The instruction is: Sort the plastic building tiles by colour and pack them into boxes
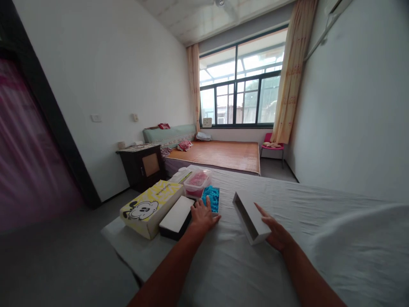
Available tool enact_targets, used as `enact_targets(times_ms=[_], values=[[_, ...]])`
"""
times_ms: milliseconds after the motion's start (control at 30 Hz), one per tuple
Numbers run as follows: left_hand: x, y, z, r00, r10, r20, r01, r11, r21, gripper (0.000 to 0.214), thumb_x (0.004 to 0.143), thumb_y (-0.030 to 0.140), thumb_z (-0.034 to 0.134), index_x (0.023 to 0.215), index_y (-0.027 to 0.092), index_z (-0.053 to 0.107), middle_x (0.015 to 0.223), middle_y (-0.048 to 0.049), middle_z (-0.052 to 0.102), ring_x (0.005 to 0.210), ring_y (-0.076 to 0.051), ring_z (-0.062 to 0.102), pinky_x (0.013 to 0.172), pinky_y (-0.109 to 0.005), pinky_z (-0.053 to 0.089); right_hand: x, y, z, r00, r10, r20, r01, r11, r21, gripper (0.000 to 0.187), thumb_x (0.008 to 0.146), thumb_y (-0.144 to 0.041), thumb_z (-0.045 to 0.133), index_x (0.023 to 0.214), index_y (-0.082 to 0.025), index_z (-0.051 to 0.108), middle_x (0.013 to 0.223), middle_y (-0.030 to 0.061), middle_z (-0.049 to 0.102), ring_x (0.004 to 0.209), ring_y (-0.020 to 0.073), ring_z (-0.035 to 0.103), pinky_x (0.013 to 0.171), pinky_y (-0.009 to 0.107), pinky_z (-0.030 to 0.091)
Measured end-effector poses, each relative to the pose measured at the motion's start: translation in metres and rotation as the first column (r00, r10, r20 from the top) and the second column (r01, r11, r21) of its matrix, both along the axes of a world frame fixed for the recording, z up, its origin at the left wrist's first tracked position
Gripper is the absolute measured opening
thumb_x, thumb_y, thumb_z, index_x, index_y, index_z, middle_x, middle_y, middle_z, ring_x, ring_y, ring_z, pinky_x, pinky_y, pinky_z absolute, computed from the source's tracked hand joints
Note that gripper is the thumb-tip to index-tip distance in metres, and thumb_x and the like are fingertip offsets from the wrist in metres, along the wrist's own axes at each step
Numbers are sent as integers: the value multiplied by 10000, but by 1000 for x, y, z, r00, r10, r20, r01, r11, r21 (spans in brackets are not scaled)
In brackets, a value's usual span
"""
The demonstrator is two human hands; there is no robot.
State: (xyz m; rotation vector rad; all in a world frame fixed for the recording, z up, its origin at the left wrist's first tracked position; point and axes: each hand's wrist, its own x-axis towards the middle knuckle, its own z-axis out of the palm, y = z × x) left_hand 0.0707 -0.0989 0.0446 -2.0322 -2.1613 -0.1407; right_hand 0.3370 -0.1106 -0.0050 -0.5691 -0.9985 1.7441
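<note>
My left hand (pixel 204 214) reaches over the near side of a small box (pixel 211 198) filled with bright blue shredded filler. Its fingers are spread, with the index finger on the filler and the thumb by the near right corner. My right hand (pixel 277 232) grips a white box lid (pixel 255 221) by its right side. The lid is tilted on edge, its hollow side facing left, a short way right of the blue-filled box. Some right fingers are hidden behind the lid. Left of my left hand lies a black box with a white top (pixel 177 213).
A yellow and white cartoon box (pixel 151 207) and a clear plastic tub (pixel 198 179) of pink bits stand at the left. All rest on a white sheet (pixel 319 238). Beyond are a mat-covered bed (pixel 220 153), a dark cabinet (pixel 140 166) and a pink chair (pixel 271 146).
</note>
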Motion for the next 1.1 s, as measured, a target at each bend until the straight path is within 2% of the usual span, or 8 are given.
enact_targets(times_ms=[133, 233, 367, 633, 800, 867, 1000, 1100], values=[[7, 8, -3, 993, 67, 93, -61, 996, -57, 939, 720, 681, 470, 1452, 154, 210, 1432, -250, 296, 1179, -381, 444, 896, -476, 372, 0, 4, 1, 998, 16, -61, -17, 1000, -8, 620, 742, -310, 596, 1340, -295, 433, 1323, 17, 546, 1100, 237, 585, 844, 319, 492], [2, 10, 1, 992, 54, 114, -48, 997, -55, 961, 682, 640, 532, 1449, 164, 204, 1384, -227, 361, 1184, -380, 443, 919, -461, 365, 1, 2, 3, 997, 3, -71, -4, 1000, -5, 603, 736, -313, 595, 1322, -294, 455, 1307, 14, 560, 1090, 237, 592, 831, 319, 501], [-13, 9, 17, 993, -42, 112, 39, 999, 28, 999, 617, 560, 636, 1442, 185, 214, 1302, -183, 429, 1174, -372, 426, 904, -426, 380, 0, -3, 9, 996, 3, -85, -5, 1000, -17, 580, 722, -293, 601, 1290, -293, 483, 1324, 3, 548, 1088, 227, 593, 807, 299, 506], [-36, -3, 51, 961, -235, -143, 259, 948, 184, 945, 553, 446, 728, 1393, 280, 328, 1267, -131, 414, 1138, -345, 391, 879, -452, 393, -2, -4, 10, 996, -13, -87, 14, 1000, 7, 517, 728, -268, 596, 1240, -267, 522, 1243, 16, 608, 966, 197, 636, 750, 269, 502], [-38, 1, 44, 853, -335, -400, 423, 893, 154, 924, 553, 288, 763, 1381, 277, 354, 1380, -150, 369, 1218, -380, 334, 953, -545, 306, -3, -5, 11, 996, 31, -78, -24, 996, 85, 535, 739, -267, 597, 1265, -241, 506, 1225, 35, 617, 969, 191, 627, 766, 265, 490], [-38, 6, 36, 801, -362, -477, 470, 873, 127, 856, 615, 235, 729, 1384, 268, 353, 1420, -154, 351, 1249, -385, 321, 958, -556, 297, -4, -6, 13, 996, 46, -77, -36, 992, 118, 550, 739, -273, 596, 1278, -228, 497, 1233, 45, 610, 977, 195, 622, 771, 269, 488], [-36, 19, 24, 727, -395, -562, 559, 816, 149, 496, 856, 180, 490, 1341, 264, 428, 1392, -143, 433, 1251, -353, 382, 938, -554, 328, -6, -8, 18, 998, 28, -54, -20, 989, 145, 559, 734, -281, 595, 1283, -225, 502, 1276, 47, 581, 1039, 218, 602, 816, 297, 485], [-34, 26, 23, 656, -429, -621, 648, 743, 170, 408, 911, 154, 384, 1289, 265, 493, 1337, -120, 504, 1224, -310, 438, 948, -525, 352, -6, -9, 21, 998, 17, -52, -10, 991, 130, 535, 736, -283, 592, 1265, -241, 524, 1256, 37, 599, 1037, 220, 607, 821, 303, 488]])
